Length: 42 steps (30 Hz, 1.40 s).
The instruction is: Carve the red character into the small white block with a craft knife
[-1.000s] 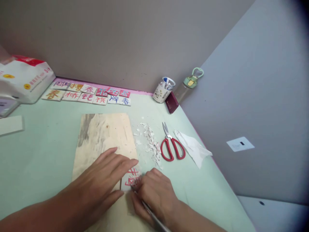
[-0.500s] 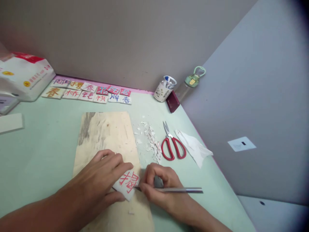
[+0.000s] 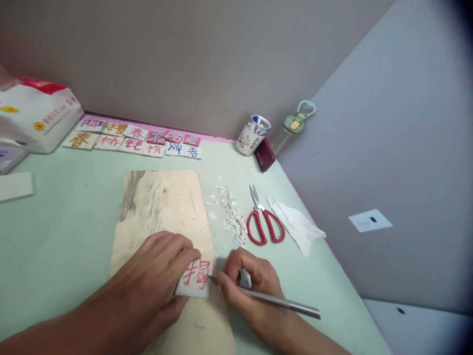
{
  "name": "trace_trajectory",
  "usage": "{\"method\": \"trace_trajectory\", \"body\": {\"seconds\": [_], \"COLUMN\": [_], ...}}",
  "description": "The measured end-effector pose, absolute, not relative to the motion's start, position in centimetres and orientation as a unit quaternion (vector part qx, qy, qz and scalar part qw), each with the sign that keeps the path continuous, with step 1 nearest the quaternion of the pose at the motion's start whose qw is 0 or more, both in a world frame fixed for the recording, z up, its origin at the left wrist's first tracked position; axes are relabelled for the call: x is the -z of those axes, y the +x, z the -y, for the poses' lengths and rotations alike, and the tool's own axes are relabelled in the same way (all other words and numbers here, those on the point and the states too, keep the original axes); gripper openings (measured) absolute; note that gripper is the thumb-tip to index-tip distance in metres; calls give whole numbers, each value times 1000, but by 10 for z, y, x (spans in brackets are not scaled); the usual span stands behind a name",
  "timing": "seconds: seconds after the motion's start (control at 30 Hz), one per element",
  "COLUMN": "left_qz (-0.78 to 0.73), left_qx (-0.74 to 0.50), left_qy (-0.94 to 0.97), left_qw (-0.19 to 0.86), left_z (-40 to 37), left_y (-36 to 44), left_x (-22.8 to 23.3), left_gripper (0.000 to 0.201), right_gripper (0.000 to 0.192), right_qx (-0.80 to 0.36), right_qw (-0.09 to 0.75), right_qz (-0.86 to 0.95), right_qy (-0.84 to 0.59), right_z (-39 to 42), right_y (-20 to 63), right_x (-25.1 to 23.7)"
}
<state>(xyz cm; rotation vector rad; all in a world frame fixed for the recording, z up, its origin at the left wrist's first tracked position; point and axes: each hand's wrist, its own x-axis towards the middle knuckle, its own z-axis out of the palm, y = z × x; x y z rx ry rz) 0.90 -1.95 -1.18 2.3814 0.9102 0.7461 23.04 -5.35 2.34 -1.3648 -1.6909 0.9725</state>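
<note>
I see left hand (image 3: 162, 276) pinning the white tile (image 3: 195, 280) with a red character on the wooden board (image 3: 162, 202), near its front edge. Right hand (image 3: 251, 288) grips a metal knife (image 3: 273, 301), tip touching the tile's right edge.

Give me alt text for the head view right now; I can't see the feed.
On a pale wooden board, the left hand pins a small white tile with a red painted character while the right hand holds a slim silver metal knife, tip at the tile's right edge. White shavings and red-handled scissors lie beyond.
</note>
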Motion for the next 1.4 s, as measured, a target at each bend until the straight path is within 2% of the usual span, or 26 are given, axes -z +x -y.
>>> {"method": "trace_trajectory", "body": {"seconds": [0.33, 1.0, 1.2, 1.4], "left_qz": [-340, -345, -349, -347], "left_qx": [-272, -273, -261, -291], "left_qy": [867, 853, 856, 850], "left_qw": [243, 280, 279, 269], "left_z": [21, 23, 24, 28], "left_y": [12, 14, 16, 18], "left_x": [12, 16, 13, 20], "left_gripper": [26, 25, 30, 26], "right_gripper": [29, 28, 29, 27], "right_qx": [-361, -300, -320, -311], "right_qw": [371, 362, 337, 321], "right_qz": [681, 712, 709, 732], "right_qy": [-518, -521, -531, -514], "right_z": [56, 56, 56, 57], "right_y": [228, 226, 226, 225], "right_x": [-15, -12, -16, -22]}}
